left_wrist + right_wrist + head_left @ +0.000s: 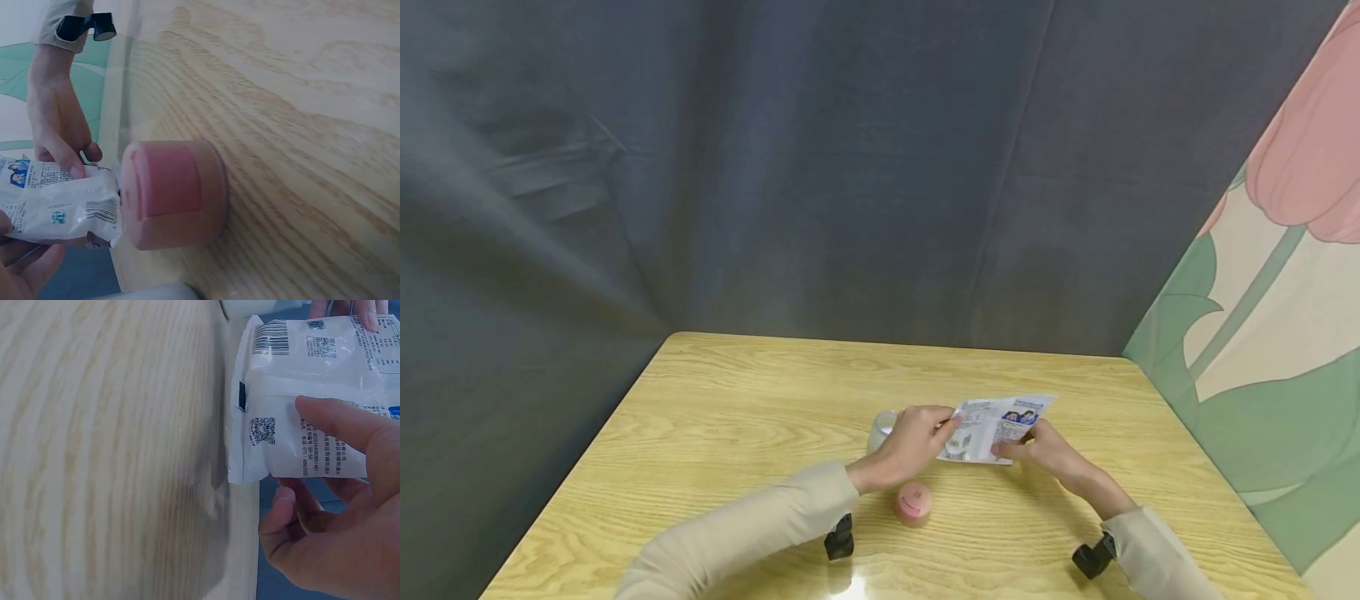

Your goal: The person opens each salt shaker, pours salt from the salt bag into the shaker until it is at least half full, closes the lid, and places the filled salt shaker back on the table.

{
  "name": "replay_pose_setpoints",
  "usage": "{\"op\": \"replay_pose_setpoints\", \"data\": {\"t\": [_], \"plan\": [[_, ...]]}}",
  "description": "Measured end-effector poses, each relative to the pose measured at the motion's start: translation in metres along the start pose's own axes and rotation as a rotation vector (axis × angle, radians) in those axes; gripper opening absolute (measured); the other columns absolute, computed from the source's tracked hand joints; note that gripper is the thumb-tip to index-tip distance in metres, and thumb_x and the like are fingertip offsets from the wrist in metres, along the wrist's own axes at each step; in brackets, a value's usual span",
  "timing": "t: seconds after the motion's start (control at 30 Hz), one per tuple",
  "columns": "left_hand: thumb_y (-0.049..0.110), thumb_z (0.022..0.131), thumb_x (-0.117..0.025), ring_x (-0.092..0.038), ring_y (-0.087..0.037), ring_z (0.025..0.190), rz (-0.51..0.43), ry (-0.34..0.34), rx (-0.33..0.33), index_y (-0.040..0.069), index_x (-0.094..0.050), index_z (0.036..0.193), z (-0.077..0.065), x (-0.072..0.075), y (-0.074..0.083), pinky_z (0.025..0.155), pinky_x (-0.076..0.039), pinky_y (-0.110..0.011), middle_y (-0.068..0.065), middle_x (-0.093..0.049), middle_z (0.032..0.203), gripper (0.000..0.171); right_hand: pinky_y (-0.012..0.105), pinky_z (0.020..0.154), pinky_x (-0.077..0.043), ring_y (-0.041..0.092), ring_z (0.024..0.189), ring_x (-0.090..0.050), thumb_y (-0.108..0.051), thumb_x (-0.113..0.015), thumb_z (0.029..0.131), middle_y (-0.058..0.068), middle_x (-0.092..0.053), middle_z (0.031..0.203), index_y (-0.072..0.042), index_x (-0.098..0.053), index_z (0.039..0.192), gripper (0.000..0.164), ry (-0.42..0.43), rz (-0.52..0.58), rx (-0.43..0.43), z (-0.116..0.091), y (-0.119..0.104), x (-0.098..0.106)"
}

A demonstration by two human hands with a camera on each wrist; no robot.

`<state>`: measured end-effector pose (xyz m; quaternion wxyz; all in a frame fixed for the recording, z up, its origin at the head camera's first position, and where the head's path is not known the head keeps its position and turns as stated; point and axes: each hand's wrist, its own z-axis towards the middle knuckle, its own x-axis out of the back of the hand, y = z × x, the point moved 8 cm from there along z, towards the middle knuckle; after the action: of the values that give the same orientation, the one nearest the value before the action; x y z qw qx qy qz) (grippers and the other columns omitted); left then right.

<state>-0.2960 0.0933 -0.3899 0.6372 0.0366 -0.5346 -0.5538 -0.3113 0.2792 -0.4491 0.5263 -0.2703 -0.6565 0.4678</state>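
Observation:
A white printed plastic packet is held up over the table between both hands. My left hand pinches its left edge between thumb and fingers. My right hand grips the opposite side; in the right wrist view, the thumb lies across the printed face and the fingers are behind the packet. That face carries a barcode, QR codes and small text. A pink round container with a darker pink label stands on the table below the left hand. Behind that hand, a whitish translucent jar is partly hidden.
The wood-grain table reaches back to a dark curtain. A tulip-patterned panel stands along the right. Small black cameras hang from both wrists, close over the tabletop.

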Motion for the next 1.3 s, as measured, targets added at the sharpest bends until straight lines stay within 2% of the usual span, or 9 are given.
{"op": "replay_pose_setpoints", "data": {"t": [0.27,0.43,0.57,0.73,0.9,1.2,1.3], "plan": [[0.012,0.106,-0.048,-0.036,0.0,0.05,0.015,-0.024,0.049,0.004,-0.063,0.086,-0.003,-0.006,-0.004,0.042,-0.033,-0.013,0.005,-0.045,0.062,0.026,0.03,0.074,-0.049,0.027,0.096,-0.059,-0.009,-0.072,0.09,0.019,-0.065,0.113,0.01,-0.047,0.132,0.052,-0.024,0.028,0.011,-0.001,0.0,-0.001],[0.01,0.105,-0.049,-0.038,0.001,0.051,0.001,-0.037,0.078,0.001,-0.063,0.092,-0.006,-0.01,-0.005,0.042,-0.033,-0.012,0.005,-0.047,0.065,0.022,0.027,0.072,-0.05,0.023,0.093,-0.06,-0.008,-0.072,0.09,0.018,-0.066,0.11,0.012,-0.048,0.129,0.05,-0.014,-0.018,0.021,-0.001,0.001,0.0],[0.006,0.104,-0.05,-0.039,0.001,0.053,0.029,-0.027,0.084,0.002,-0.061,0.094,-0.007,-0.014,-0.009,0.043,-0.034,-0.011,0.005,-0.048,0.067,0.015,0.025,0.07,-0.051,0.022,0.089,-0.059,-0.008,-0.072,0.09,0.017,-0.067,0.108,0.012,-0.051,0.127,0.046,-0.012,-0.065,0.041,-0.002,0.002,-0.001],[0.005,0.103,-0.049,-0.041,0.001,0.051,0.02,-0.039,0.105,0.0,-0.058,0.107,-0.01,-0.021,-0.014,0.04,-0.036,-0.013,0.004,-0.053,0.074,0.01,0.029,0.064,-0.055,0.021,0.084,-0.063,-0.006,-0.072,0.09,0.02,-0.067,0.107,0.013,-0.053,0.126,0.044,-0.032,-0.061,0.094,-0.003,0.004,-0.003],[0.006,0.101,-0.052,-0.041,-0.001,0.044,-0.037,-0.085,0.165,-0.002,-0.05,0.121,-0.014,-0.029,-0.02,0.036,-0.037,-0.015,0.0,-0.056,0.079,0.022,0.035,0.056,-0.057,0.019,0.075,-0.064,0.0,-0.072,0.088,0.022,-0.067,0.101,0.016,-0.051,0.125,0.045,-0.05,-0.032,0.119,-0.004,0.005,-0.007],[0.003,0.095,-0.062,-0.044,-0.002,0.044,0.01,-0.102,0.19,-0.008,-0.042,0.131,-0.018,-0.036,-0.025,0.036,-0.039,-0.016,-0.013,-0.067,0.088,0.043,0.034,0.057,-0.058,0.019,0.071,-0.063,0.003,-0.073,0.085,0.02,-0.067,0.094,0.018,-0.049,0.122,0.046,-0.08,-0.028,0.11,-0.002,0.008,-0.012],[0.001,0.093,-0.063,-0.046,-0.002,0.045,0.029,-0.101,0.196,-0.009,-0.042,0.131,-0.019,-0.037,-0.025,0.037,-0.04,-0.015,-0.014,-0.067,0.089,0.044,0.033,0.056,-0.057,0.018,0.07,-0.062,0.003,-0.073,0.085,0.018,-0.068,0.092,0.017,-0.05,0.122,0.046,-0.076,-0.036,0.101,-0.002,0.01,-0.012]]}}
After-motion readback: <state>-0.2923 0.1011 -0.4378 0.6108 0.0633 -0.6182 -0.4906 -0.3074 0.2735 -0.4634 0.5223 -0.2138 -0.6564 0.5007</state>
